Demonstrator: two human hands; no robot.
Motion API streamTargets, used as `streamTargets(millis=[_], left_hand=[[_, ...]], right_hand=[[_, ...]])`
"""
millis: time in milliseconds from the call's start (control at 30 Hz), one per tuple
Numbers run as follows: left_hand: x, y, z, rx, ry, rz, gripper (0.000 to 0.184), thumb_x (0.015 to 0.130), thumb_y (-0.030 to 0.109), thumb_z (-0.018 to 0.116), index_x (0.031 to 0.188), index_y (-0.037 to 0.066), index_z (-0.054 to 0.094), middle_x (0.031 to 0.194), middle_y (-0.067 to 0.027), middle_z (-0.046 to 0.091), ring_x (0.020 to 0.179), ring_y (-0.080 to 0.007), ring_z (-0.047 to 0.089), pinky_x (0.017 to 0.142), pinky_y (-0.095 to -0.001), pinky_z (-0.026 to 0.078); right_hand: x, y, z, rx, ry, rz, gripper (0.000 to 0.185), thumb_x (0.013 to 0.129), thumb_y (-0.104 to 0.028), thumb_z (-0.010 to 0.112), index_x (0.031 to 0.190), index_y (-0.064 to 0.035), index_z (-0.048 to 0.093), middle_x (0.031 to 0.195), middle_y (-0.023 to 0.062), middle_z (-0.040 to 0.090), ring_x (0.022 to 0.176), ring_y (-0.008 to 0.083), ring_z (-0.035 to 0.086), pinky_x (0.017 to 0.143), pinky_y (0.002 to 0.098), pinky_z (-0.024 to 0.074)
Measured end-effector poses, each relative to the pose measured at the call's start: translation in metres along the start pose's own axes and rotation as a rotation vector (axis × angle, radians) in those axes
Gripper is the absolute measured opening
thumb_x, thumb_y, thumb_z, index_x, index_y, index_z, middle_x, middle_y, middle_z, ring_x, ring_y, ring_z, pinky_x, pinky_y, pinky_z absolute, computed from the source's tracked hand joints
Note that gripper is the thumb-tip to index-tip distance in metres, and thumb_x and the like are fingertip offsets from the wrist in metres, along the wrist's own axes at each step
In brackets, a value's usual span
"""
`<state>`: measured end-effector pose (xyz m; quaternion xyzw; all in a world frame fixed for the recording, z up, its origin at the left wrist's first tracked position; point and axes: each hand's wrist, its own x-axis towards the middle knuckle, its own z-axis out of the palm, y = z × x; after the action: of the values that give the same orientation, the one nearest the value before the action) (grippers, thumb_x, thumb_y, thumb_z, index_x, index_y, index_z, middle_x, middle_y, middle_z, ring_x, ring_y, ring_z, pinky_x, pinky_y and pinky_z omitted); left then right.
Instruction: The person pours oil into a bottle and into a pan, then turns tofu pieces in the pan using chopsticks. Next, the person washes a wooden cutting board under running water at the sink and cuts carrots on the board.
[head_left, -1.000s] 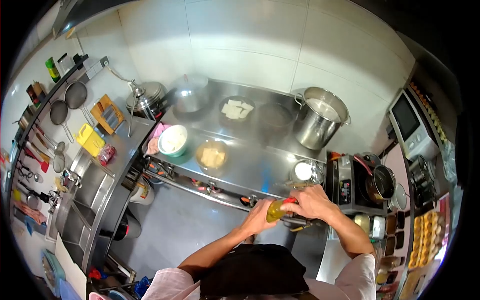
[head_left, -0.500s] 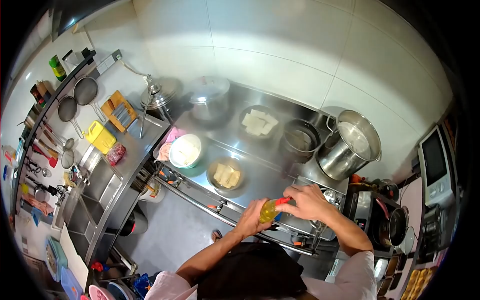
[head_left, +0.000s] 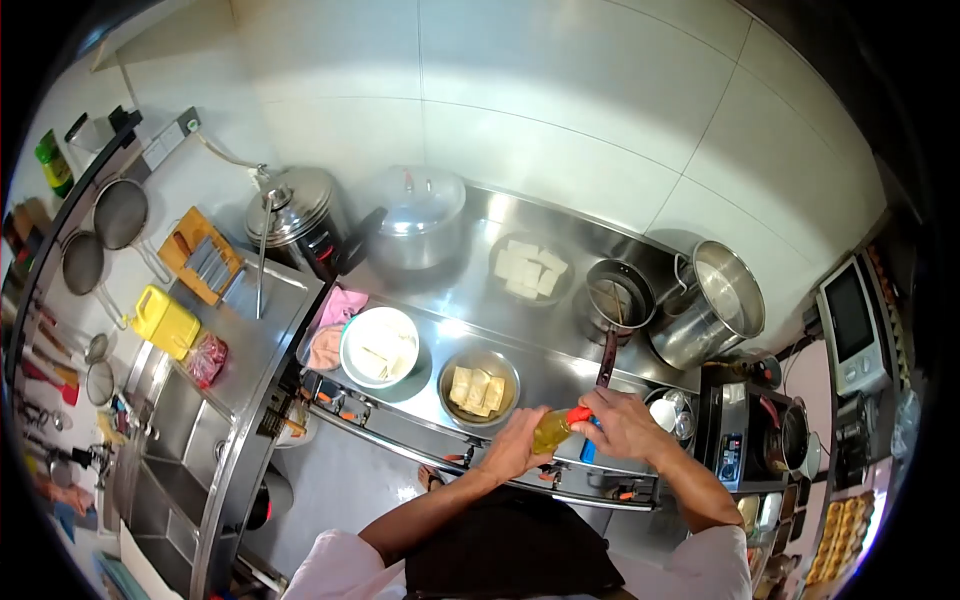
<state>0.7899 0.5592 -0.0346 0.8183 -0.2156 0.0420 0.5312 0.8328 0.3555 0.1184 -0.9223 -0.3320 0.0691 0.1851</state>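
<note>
My left hand (head_left: 512, 447) is wrapped around a small clear bottle (head_left: 551, 432) of yellow liquid, held tilted over the counter's front edge. The fingers of my right hand (head_left: 625, 428) close on its red cap (head_left: 579, 414) at the bottle's neck. Just left of and beyond the bottle stands a metal bowl (head_left: 450, 412) with several pale yellow slabs (head_left: 478, 391) in it. A white bowl (head_left: 347, 352) of pale pieces sits farther left. Behind these, white slabs (head_left: 530, 268) lie in a shallow round dish.
A dark saucepan (head_left: 606, 335) points its handle toward my right hand. Beyond it stands a tall steel pot (head_left: 680, 335). Lidded pots, including a glass-lidded one (head_left: 412, 240), stand at the back left. A sink (head_left: 178, 448) and yellow jug (head_left: 165, 320) are at left, a microwave (head_left: 853, 325) at right.
The camera view has shifted, so the counter appears nearer. Both hands remain on the bottle and cap, now closer to the slab bowl in the picture.
</note>
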Motion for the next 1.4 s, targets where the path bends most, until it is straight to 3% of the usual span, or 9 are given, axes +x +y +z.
streamTargets(millis=[200, 367, 467, 600, 767, 867, 967, 1200, 1400], left_hand=[[0.017, -0.017, -0.036, -0.149, 0.002, -0.083, 0.074, 0.075, 0.021, 0.081, 0.135, 0.002, 0.041, 0.120, -0.0219, 0.052, 0.115, -0.0389, 0.052, 0.098, -0.0441, 0.043], [0.040, -0.041, -0.033, -0.249, -0.028, -0.129, 0.086, 0.074, 0.020, 0.084, 0.140, 0.001, 0.033, 0.127, -0.0204, 0.046, 0.122, -0.0356, 0.048, 0.104, -0.0421, 0.040], [0.051, -0.055, -0.024, -0.250, -0.030, -0.149, 0.084, 0.074, 0.017, 0.084, 0.139, 0.002, 0.034, 0.128, -0.0185, 0.044, 0.123, -0.0336, 0.046, 0.106, -0.0412, 0.039], [0.062, -0.061, -0.018, -0.290, -0.011, -0.219, 0.081, 0.075, 0.017, 0.083, 0.140, 0.004, 0.035, 0.129, -0.0186, 0.043, 0.124, -0.0346, 0.044, 0.107, -0.0428, 0.037], [0.083, -0.053, -0.013, -0.213, 0.015, -0.267, 0.083, 0.079, 0.019, 0.080, 0.145, 0.005, 0.031, 0.140, -0.0235, 0.039, 0.127, -0.0378, 0.045, 0.107, -0.0421, 0.040], [0.095, -0.061, -0.012, -0.146, 0.031, -0.173, 0.083, 0.085, 0.024, 0.075, 0.149, 0.005, 0.026, 0.139, -0.0217, 0.038, 0.129, -0.0366, 0.041, 0.108, -0.0442, 0.037], [0.091, -0.062, -0.021, -0.091, 0.019, -0.217, 0.083, 0.089, 0.028, 0.071, 0.153, 0.005, 0.022, 0.144, -0.0201, 0.034, 0.135, -0.0341, 0.036, 0.110, -0.0448, 0.036], [0.004, -0.058, -0.065, -0.288, 0.130, -0.675, 0.069, 0.096, 0.020, 0.065, 0.152, 0.007, 0.027, 0.125, -0.0180, 0.060, 0.116, -0.0279, 0.060, 0.099, -0.0382, 0.049], [-0.129, -0.097, -0.077, -0.015, 0.234, -0.866, 0.063, 0.097, 0.019, 0.063, 0.149, 0.005, 0.030, 0.111, -0.0169, 0.066, 0.097, -0.0211, 0.066, 0.087, -0.0343, 0.053]], right_hand=[[0.018, 0.004, 0.065, 0.689, 0.295, 0.320, 0.043, 0.084, -0.019, 0.079, 0.120, -0.0042, 0.061, 0.099, 0.0055, 0.070, 0.088, 0.0159, 0.066, 0.074, 0.0312, 0.0535], [0.020, 0.020, 0.130, 1.126, 0.112, 0.430, 0.074, 0.084, -0.007, 0.074, 0.147, -0.0045, 0.035, 0.142, 0.0081, 0.048, 0.133, 0.0204, 0.045, 0.116, 0.0383, 0.0290], [0.030, 0.034, 0.145, 1.244, 0.157, 0.299, 0.077, 0.082, -0.001, 0.070, 0.149, -0.0048, 0.032, 0.142, 0.0085, 0.048, 0.134, 0.0212, 0.044, 0.116, 0.0379, 0.0278], [0.046, 0.058, 0.165, 1.153, 0.015, 0.289, 0.084, 0.078, -0.005, 0.072, 0.151, -0.0063, 0.029, 0.142, 0.0094, 0.047, 0.134, 0.0225, 0.046, 0.113, 0.0353, 0.0331], [0.079, 0.063, 0.187, 0.848, 0.413, 0.378, 0.065, 0.077, -0.022, 0.081, 0.129, -0.0060, 0.046, 0.112, 0.0159, 0.068, 0.107, 0.0281, 0.067, 0.091, 0.0398, 0.0519], [0.088, 0.090, 0.186, 0.824, 0.450, 0.359, 0.057, 0.078, -0.018, 0.078, 0.126, -0.0064, 0.049, 0.111, 0.0102, 0.067, 0.105, 0.0216, 0.066, 0.092, 0.0366, 0.0507], [0.108, 0.124, 0.173, 0.767, 0.535, 0.383, 0.057, 0.075, -0.028, 0.081, 0.118, -0.0048, 0.050, 0.101, 0.0183, 0.069, 0.097, 0.0355, 0.069, 0.083, 0.0425, 0.0536], [0.155, 0.205, 0.089, 0.215, 0.230, 0.448, 0.058, 0.071, -0.032, 0.077, 0.113, -0.0025, 0.050, 0.100, 0.0255, 0.067, 0.092, 0.0450, 0.065, 0.080, 0.0521, 0.0524], [0.223, 0.266, 0.092, -0.107, -0.067, 0.374, 0.064, 0.067, -0.034, 0.077, 0.118, -0.0014, 0.054, 0.101, 0.0217, 0.070, 0.095, 0.0382, 0.068, 0.080, 0.0457, 0.0548]])
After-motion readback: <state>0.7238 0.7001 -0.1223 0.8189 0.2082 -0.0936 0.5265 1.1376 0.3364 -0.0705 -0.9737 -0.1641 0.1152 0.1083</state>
